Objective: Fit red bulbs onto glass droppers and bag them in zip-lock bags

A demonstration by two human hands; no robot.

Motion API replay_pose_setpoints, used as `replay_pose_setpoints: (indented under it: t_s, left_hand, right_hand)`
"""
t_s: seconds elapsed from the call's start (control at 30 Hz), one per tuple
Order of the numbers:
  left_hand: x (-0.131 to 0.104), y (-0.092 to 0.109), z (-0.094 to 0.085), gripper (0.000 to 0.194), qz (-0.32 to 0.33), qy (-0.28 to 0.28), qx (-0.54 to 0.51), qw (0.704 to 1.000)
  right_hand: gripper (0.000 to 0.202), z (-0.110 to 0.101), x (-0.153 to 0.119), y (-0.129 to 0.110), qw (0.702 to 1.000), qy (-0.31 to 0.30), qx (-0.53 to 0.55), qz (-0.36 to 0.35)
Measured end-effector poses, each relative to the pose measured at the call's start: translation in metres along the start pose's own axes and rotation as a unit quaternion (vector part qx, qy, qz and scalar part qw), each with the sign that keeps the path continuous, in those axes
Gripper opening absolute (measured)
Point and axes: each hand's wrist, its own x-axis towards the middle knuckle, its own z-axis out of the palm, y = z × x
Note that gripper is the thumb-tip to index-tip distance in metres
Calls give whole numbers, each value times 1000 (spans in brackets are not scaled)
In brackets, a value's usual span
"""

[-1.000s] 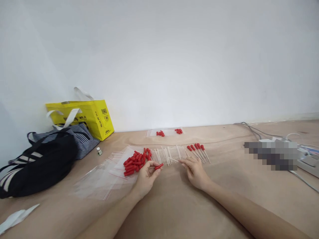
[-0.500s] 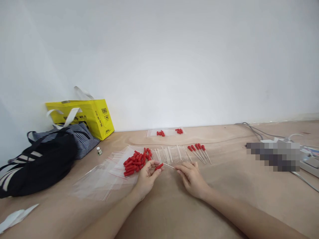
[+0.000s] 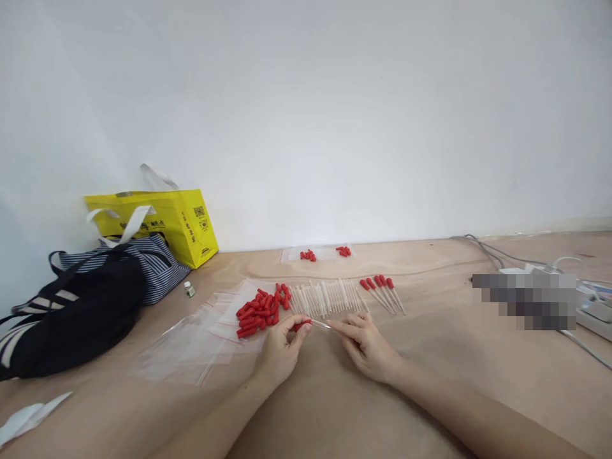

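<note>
My left hand (image 3: 282, 344) pinches a red rubber dropper bulb (image 3: 302, 325) between thumb and fingers. My right hand (image 3: 366, 347) is closed on a thin clear dropper tube (image 3: 321, 324), whose other end meets the mouth of the bulb. How deep the tube sits in it I cannot tell. Left of my hands lies a pile of loose red bulbs (image 3: 258, 312) on clear zip bags. Just beyond my hands is a row of clear tubes (image 3: 325, 298). Several droppers with red bulbs fitted (image 3: 382, 290) lie side by side to the right of that row.
Clear zip bags (image 3: 184, 354) spread over the wooden table at left. Farther back lies another bag (image 3: 289, 254) with small red bulbs on it. A yellow bag (image 3: 201, 239), a dark bag (image 3: 95, 319) and a small bottle (image 3: 189, 290) stand left. Cables (image 3: 488, 248) run at right.
My left fingers have closed further over the red bulb, and both hands have come slightly nearer each other. The bulb and tube now lie more level.
</note>
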Motion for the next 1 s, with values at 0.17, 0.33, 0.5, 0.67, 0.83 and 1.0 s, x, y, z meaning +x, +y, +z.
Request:
replay_pose_setpoints:
  t_s: [0.17,0.33,0.5,0.67,0.83,1.0]
  left_hand:
    - [-4,2,-1,17,53,-17,50,997]
    - [-5,7,0,18,112,-36,96,988]
    - [-8,12,0,17,181,-38,181,966]
    - [-13,16,1,14,227,-45,214,949]
    - [-15,17,4,17,236,-49,216,946]
    - [-7,16,0,16,216,-58,218,950]
  right_hand:
    - [32,-1,0,0,997,35,-62,-41]
    - [45,-11,1,3,987,41,-123,-98]
    - [41,-15,2,4,972,60,-168,-153]
    - [33,-11,0,-3,971,72,-170,-150]
    - [29,-7,-1,-7,978,69,-147,-134]
    - [25,-9,4,-5,984,66,-127,-110]
